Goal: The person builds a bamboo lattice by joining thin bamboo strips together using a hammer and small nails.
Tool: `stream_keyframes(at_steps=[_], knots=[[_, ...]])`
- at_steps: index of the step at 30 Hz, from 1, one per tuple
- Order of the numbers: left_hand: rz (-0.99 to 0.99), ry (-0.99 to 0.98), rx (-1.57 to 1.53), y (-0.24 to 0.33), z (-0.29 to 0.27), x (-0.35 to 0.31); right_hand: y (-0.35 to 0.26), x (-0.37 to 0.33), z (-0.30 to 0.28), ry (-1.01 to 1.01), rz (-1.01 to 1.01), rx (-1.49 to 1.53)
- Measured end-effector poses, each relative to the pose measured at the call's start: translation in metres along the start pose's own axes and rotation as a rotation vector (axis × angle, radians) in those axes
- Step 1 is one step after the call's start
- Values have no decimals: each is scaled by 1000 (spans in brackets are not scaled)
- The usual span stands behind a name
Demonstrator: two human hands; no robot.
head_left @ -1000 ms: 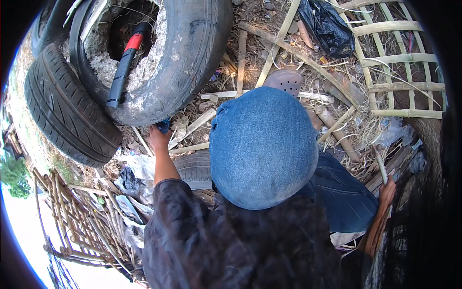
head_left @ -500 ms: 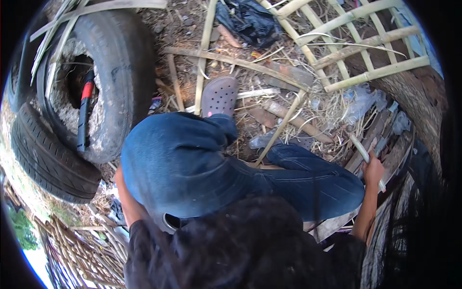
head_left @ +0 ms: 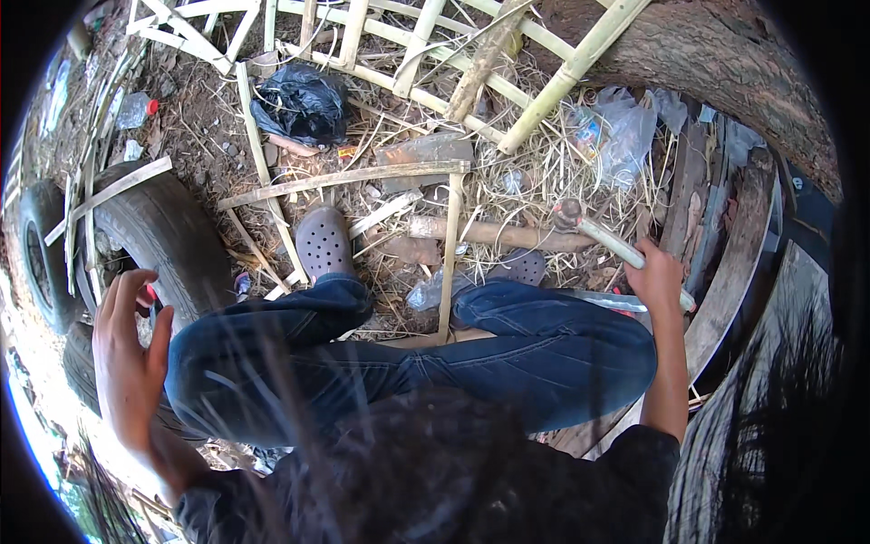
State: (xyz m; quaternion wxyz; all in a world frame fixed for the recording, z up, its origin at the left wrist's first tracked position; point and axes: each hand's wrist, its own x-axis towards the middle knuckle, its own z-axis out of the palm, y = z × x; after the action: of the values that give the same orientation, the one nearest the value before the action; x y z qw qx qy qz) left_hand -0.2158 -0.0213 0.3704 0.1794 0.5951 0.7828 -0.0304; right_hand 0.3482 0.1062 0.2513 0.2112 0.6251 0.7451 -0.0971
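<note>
My right hand [head_left: 656, 279] is closed round the pale handle of a hammer [head_left: 609, 243], beyond my right knee. The hammer's dark head points left, over straw and scraps on the ground. My left hand [head_left: 129, 358] is raised on the left, its fingers apart and nothing in it. Behind that hand lies a worn tyre [head_left: 168, 236]; a small red bit of something shows past the fingers. Thin bamboo strips [head_left: 344, 181] lie joined at an angle in front of my feet, one strip running down between my legs.
A bamboo lattice [head_left: 421, 41] spans the far side. Near it lie a black plastic bag [head_left: 301, 104], a clear plastic bag [head_left: 625, 136] and a bamboo piece [head_left: 507, 233]. A flat blade [head_left: 603, 300] rests by my right knee. Planks [head_left: 729, 258] and a trunk [head_left: 698, 54] stand right.
My left hand has come up from beside my left knee into the open. The hammer in my right hand has swung inward. The view has turned, and my left knee has lowered.
</note>
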Motion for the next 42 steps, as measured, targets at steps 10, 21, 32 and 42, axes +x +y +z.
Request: stream_keyframes(at_steps=[10,21,32,42], knots=[[764,-425,-328,155,228,176,16,7,13,45,11,296],[653,79,-668,188,333,179,25,11,20,-88,193,452],[628,108,-660,188,359,178,21,11,22,-60,111,459],[677,155,-709,179,364,183,-10,51,64,8,-347,571]])
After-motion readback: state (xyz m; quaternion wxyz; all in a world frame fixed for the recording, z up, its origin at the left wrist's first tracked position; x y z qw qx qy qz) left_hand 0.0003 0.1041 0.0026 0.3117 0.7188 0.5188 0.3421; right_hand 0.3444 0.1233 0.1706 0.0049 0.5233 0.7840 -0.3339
